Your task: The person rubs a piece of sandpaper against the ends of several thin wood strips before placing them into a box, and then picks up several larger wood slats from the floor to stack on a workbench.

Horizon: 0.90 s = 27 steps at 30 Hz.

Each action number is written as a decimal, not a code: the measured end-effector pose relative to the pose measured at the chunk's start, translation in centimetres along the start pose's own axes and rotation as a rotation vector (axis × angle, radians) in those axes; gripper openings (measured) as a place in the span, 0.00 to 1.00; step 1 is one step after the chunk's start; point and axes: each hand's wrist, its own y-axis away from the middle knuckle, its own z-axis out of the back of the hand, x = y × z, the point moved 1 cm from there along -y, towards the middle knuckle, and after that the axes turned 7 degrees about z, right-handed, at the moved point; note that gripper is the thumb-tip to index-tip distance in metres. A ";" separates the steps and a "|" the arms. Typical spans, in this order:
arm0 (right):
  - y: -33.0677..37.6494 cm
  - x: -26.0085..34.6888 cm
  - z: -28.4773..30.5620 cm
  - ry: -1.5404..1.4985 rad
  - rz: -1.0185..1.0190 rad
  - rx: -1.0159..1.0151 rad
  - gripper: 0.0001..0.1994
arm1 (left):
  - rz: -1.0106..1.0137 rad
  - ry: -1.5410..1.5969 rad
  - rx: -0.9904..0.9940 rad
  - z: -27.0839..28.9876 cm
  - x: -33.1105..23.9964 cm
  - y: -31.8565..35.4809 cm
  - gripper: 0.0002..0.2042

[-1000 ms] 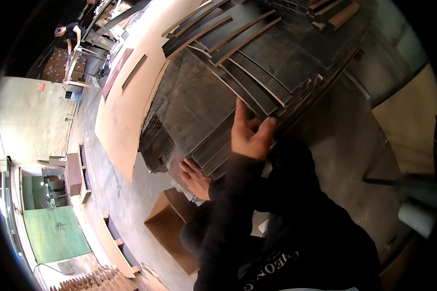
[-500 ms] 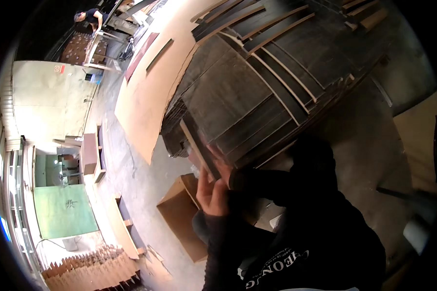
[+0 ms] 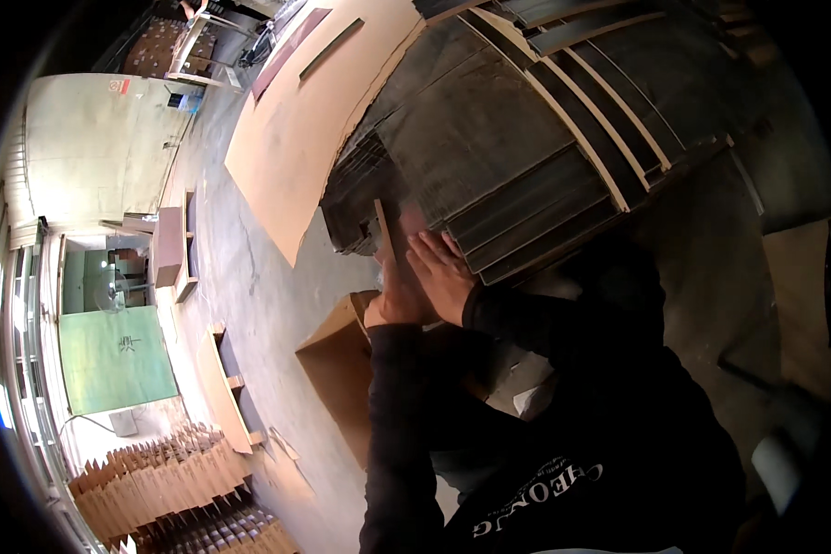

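Observation:
My left hand [image 3: 395,297] grips the near end of a narrow wooden strip [image 3: 385,233]. The strip has a pale edge and a dark face, and its far end points away from me. My right hand [image 3: 443,277] lies flat along the strip's right side, fingers stretched out. Just beyond both hands is a stack of dark boards [image 3: 475,129], several narrow ones along its near side. Part of the strip is hidden behind my fingers.
Below my left hand stands an open cardboard box [image 3: 337,355]. A large tan sheet [image 3: 286,138] lies at the far left of the stack, with a thin dark strip [image 3: 331,50] on it. Long pale-edged strips [image 3: 563,120] cross the stack. Rows of brown pieces [image 3: 166,485] stand at lower left.
The strip has swung more upright and slightly right. My right hand has moved from behind the strip into clear view, its fingers now flat. The whole view has shifted.

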 end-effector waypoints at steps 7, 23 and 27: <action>0.4 -0.2 -0.9 -0.010 -0.042 0.053 0.23 | -0.113 0.098 -0.066 -2.8 2.3 5.0 0.23; 0.1 -0.1 -0.5 -0.050 -0.012 0.080 0.25 | 0.090 -0.105 0.030 -1.4 0.4 -1.9 0.22; -0.4 -0.1 1.1 -0.025 0.016 0.106 0.22 | -0.015 -0.101 -0.007 -0.5 0.9 -3.1 0.23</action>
